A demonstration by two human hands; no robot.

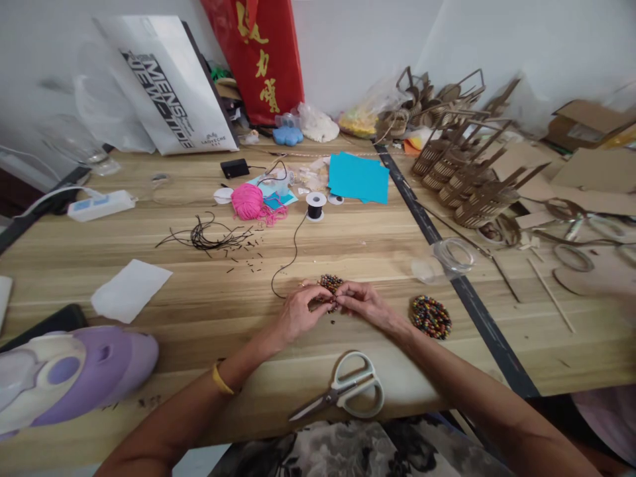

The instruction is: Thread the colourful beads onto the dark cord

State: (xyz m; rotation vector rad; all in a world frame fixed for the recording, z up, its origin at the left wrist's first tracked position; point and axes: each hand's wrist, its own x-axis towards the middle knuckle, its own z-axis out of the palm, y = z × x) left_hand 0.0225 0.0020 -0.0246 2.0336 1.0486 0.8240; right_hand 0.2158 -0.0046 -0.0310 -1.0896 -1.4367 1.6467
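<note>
My left hand (301, 313) and my right hand (364, 303) meet fingertip to fingertip just above the table, both pinched closed. A thin black cord (296, 248) runs from a small spool (315, 207) down to my left hand and seems to pass into its fingers. What my right fingertips grip is too small to make out. Multicoloured small beads (330, 283) are bunched right behind the fingertips, partly hidden by them. To the right of my right hand lies a coiled bundle of strung beads (430, 317). Scissors (342, 392) with pale handles rest between my forearms.
Cut black cords (209, 236) and short snippets lie left of the spool. Pink yarn (247, 201) and blue sheets (358, 177) are farther back. Woven baskets (484, 199) stand at right, near a clear tubing coil (454, 255). A purple-white device (99, 371) stands at left.
</note>
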